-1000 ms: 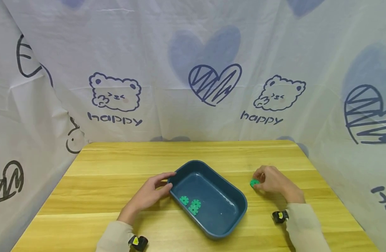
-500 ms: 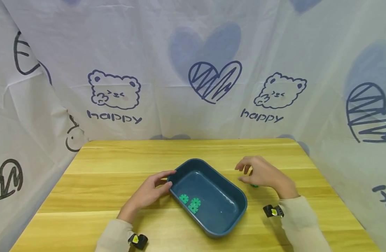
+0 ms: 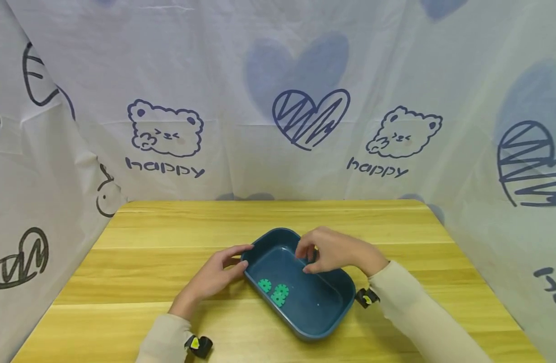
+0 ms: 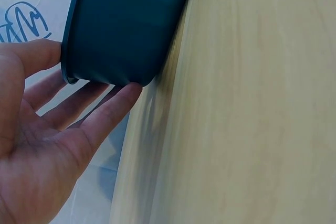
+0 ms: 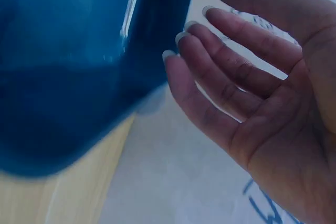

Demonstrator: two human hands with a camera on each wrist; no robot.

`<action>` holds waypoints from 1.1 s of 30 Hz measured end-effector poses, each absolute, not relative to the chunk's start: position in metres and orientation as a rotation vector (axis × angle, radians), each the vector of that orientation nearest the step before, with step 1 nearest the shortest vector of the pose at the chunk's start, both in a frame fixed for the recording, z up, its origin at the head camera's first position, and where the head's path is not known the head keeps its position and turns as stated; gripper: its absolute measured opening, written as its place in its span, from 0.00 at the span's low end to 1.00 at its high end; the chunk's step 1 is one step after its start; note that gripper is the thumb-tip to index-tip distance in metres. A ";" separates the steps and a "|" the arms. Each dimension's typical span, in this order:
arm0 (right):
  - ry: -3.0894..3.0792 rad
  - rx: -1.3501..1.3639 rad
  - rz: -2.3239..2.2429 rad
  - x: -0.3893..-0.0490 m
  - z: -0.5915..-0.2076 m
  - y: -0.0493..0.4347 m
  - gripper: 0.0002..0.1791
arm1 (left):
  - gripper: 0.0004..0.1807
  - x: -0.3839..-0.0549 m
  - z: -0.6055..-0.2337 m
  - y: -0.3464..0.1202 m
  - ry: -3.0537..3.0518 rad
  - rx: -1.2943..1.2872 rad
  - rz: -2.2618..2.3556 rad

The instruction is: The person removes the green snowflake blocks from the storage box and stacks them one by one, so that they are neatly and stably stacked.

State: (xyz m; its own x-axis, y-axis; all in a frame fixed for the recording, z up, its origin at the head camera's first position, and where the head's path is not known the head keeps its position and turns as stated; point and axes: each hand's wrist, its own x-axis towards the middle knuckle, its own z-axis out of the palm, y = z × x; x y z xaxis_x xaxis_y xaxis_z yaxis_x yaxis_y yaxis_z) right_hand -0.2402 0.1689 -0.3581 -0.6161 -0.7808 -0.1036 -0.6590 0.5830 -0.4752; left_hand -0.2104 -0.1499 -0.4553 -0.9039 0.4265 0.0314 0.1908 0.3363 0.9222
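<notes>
1. Nearest me are my cream cloth sleeves, with a small black box with a yellow mark on my left wrist and another black box with a yellow mark on my right wrist.
2. My left hand holds one corner of a deep, dark blue, smooth tub with rounded corners. My thumb is on one side of the corner and my fingers are on the other, at the rim and the outside wall. The tub sits between my two hands.
3. Inside the tub, just to the right of my left thumb and a bit closer to me, lies a small, flat, green round disc with notches. Right beside it are two more green notched discs, one partly over the other. All three are by the wall on my left hand's side.
4. My right hand hangs over the tub's other long side. Its fingers are softly bent, with a little gap to the thumb. I can't tell if it touches the tub.
5. Under everything, and past both hands, is a yellow wood table.
6. Behind the table hangs a pale cloth with blue hearts, bear faces and the word "happy".
</notes>
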 end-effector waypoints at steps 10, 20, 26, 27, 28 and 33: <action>2.359 -1.299 -0.531 -0.259 -0.379 0.126 0.14 | 0.25 -0.209 -0.454 -0.149 2.369 0.553 1.600; 2.292 -1.314 -0.529 -0.267 -0.407 0.093 0.14 | 0.25 -0.209 -0.454 -0.151 2.369 0.578 1.592; 2.285 -1.321 -0.494 -0.265 -0.416 0.080 0.14 | 0.25 -0.210 -0.456 -0.152 2.363 0.596 1.594; 2.285 -1.322 -0.487 -0.265 -0.417 0.079 0.14 | 0.25 -0.210 -0.456 -0.152 2.361 0.596 1.595; 2.286 -1.325 -0.474 -0.265 -0.418 0.077 0.14 | 0.25 -0.210 -0.456 -0.152 2.363 0.597 1.594; 2.297 -1.315 -0.425 -0.263 -0.424 0.074 0.14 | 0.25 -0.210 -0.455 -0.153 2.362 0.608 1.587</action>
